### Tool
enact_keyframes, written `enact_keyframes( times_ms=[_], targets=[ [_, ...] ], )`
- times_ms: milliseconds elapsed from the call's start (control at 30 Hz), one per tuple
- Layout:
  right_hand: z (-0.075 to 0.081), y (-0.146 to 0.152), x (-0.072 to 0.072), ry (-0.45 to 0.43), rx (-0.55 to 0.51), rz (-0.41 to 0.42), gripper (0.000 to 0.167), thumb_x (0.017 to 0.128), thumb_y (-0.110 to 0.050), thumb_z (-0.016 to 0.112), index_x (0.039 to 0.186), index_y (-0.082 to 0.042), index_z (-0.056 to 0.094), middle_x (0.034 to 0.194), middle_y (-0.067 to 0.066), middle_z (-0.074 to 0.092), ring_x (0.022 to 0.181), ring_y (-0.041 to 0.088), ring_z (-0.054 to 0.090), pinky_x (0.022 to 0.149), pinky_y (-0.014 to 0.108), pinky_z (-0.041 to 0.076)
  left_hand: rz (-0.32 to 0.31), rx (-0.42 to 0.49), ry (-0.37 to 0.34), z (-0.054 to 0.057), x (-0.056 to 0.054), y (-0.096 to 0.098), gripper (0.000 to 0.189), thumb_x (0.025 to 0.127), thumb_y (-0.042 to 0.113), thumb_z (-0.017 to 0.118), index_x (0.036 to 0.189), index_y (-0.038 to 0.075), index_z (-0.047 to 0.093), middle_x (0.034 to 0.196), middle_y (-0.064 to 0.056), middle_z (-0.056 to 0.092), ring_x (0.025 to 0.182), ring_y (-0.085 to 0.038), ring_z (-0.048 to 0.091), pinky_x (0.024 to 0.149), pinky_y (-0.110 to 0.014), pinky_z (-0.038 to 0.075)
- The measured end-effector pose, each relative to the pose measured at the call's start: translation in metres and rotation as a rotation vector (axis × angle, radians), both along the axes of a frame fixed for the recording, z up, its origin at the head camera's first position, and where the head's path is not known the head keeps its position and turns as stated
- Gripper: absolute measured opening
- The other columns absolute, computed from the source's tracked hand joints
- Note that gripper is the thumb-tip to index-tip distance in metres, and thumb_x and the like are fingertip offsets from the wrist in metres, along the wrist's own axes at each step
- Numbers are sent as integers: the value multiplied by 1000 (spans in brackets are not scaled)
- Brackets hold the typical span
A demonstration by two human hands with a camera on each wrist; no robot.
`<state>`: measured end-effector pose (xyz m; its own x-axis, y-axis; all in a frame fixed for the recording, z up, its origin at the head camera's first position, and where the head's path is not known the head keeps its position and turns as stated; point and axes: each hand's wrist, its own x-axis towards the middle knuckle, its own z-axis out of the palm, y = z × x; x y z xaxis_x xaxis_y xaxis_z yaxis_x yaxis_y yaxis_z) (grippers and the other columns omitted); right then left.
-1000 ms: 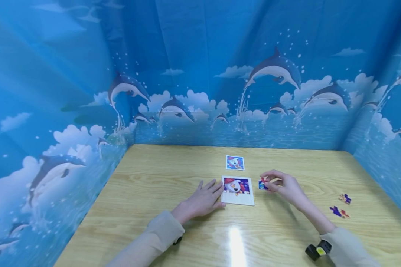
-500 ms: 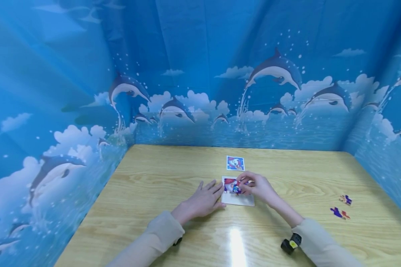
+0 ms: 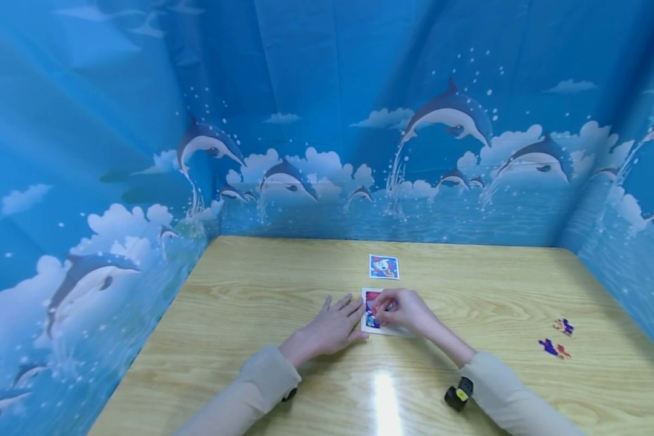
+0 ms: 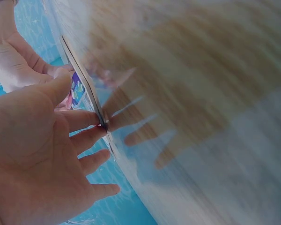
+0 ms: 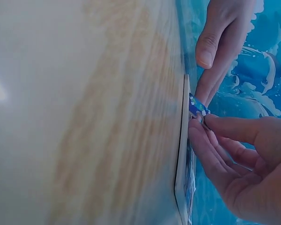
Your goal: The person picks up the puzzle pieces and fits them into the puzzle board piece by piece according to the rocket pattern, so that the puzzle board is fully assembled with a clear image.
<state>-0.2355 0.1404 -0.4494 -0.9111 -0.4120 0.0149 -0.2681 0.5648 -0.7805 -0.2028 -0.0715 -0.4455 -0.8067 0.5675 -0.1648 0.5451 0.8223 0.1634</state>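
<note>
A white-framed jigsaw puzzle board (image 3: 396, 331) lies on the table, its upper part filled with a picture in red, white and purple. My right hand (image 3: 406, 310) is over it and pinches a blue-and-purple puzzle piece (image 5: 198, 106) between thumb and fingers, tilted at the board's lower left area. Part of the picture is hidden under that hand. My left hand (image 3: 329, 327) rests flat with spread fingers, its fingertips right at the board's left edge; in the left wrist view those fingers (image 4: 86, 138) meet the board's side.
Behind the board lies a small picture card (image 3: 384, 267) with a similar design. Off to the right are loose puzzle pieces, one purple-and-orange group (image 3: 564, 327) and one purple-and-red group (image 3: 553, 348). A blue dolphin-print curtain (image 3: 327, 206) borders the wooden table (image 3: 261, 272).
My right hand has carried the puzzle piece leftward from beside the board to its lower left area, tilting it there. My left hand has stayed at the board's edge.
</note>
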Motion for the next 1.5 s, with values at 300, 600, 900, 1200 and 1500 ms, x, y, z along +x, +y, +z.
enact_keyframes(
  times_ms=[300, 600, 900, 1200, 1500],
  targets=[
    [6, -8, 0, 28, 166, -37, 17, 83, -2, 78, 98, -10, 77, 78, -6, 69, 65, 9, 59, 57, 22, 50, 4, -6, -11, 0, -1, 0, 71, 104, 56, 41, 160, 14, 27, 168, -1, 21, 156, -26, 16, 124, -60, 12],
    [9, -12, -1, 24, 240, -69, 18, 83, -6, 81, 100, -13, 79, 76, -6, 67, 65, 10, 56, 59, 25, 46, 6, -4, -16, -1, -1, -1, 71, 104, 56, 41, 160, 15, 27, 168, -1, 20, 156, -26, 15, 124, -60, 12],
    [6, -15, -4, 33, 285, -94, 9, 84, -11, 82, 89, -16, 77, 77, -7, 66, 69, 11, 55, 66, 28, 46, 4, 6, -15, -2, -2, -1, 71, 104, 55, 42, 160, 14, 28, 167, -1, 21, 156, -26, 16, 124, -60, 12],
    [5, -16, -7, 33, 299, -95, 8, 83, -14, 83, 86, -16, 77, 78, -8, 68, 68, 11, 54, 66, 28, 43, 6, 6, -19, -1, -1, 0, 70, 105, 54, 42, 160, 13, 28, 167, -2, 22, 156, -26, 15, 124, -60, 12],
    [5, -11, -15, 5, 272, -98, 9, 87, -8, 78, 93, -15, 77, 85, -3, 70, 68, 11, 58, 64, 27, 49, 11, 2, -20, 0, -1, 0, 70, 105, 54, 43, 160, 14, 28, 168, -1, 21, 156, -26, 15, 124, -59, 12]
  ],
)
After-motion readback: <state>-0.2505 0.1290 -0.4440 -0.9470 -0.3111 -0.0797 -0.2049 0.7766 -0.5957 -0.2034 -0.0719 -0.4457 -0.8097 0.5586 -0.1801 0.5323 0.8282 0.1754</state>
